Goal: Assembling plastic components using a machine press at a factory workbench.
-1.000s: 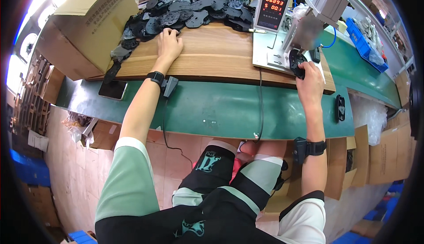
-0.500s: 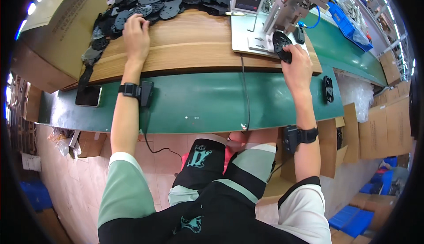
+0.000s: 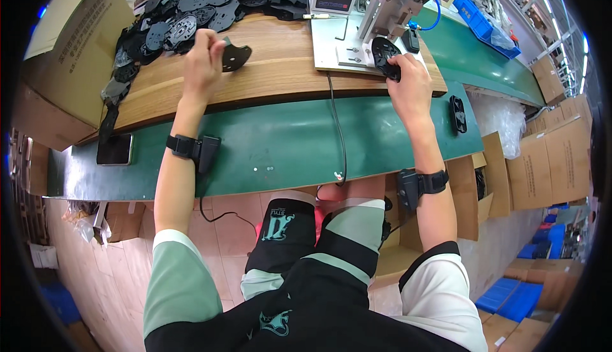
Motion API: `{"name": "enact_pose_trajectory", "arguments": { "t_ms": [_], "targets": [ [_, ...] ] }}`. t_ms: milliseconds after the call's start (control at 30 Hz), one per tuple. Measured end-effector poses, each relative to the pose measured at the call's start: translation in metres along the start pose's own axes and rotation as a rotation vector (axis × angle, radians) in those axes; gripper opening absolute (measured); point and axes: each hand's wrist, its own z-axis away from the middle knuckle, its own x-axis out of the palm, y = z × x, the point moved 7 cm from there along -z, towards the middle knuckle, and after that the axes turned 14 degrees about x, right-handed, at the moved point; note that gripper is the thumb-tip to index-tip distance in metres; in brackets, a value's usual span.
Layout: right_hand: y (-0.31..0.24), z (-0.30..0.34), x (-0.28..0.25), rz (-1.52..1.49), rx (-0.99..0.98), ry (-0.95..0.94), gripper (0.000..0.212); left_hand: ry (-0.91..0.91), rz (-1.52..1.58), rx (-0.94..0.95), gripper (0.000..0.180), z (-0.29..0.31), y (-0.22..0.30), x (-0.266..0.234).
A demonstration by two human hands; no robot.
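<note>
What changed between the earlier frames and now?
The left hand has drawn back from the pile of black parts, rightward and nearer the body, and now holds a dark flat piece. The right hand still holds a black rounded part at the machine.

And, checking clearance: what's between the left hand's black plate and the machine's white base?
Head view: bare wooden board separates black plate from white base.

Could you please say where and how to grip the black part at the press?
Probably pinch the black part by its near end, from the near right, like the right hand; its far end sits close to the press.
</note>
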Motion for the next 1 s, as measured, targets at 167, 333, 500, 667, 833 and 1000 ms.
{"name": "enact_pose_trajectory", "arguments": {
  "t_ms": [167,333,500,667,833,1000],
  "targets": [
    [-0.004,-0.001,0.002,0.000,0.012,-0.007,0.032,-0.155,0.094,0.172,0.029,-0.004,0.025,0.022],
    [-0.001,-0.004,-0.001,-0.016,0.027,-0.022,0.030,-0.365,0.121,0.212,0.031,-0.003,0.038,0.040],
    [0.008,-0.008,-0.005,-0.122,-0.026,0.020,0.027,-0.326,0.336,0.209,0.044,-0.007,0.064,0.053],
    [0.032,0.018,-0.044,-0.471,0.139,0.046,0.024,-0.429,0.323,0.443,0.050,-0.018,0.179,0.066],
    [0.044,0.124,-0.088,-0.693,0.282,0.189,0.024,-0.452,0.053,0.773,0.049,-0.017,0.248,0.112],
    [0.075,0.232,-0.096,-0.693,0.400,0.200,0.029,-0.510,-0.059,0.784,0.048,-0.025,0.265,0.164]
  ]
}}
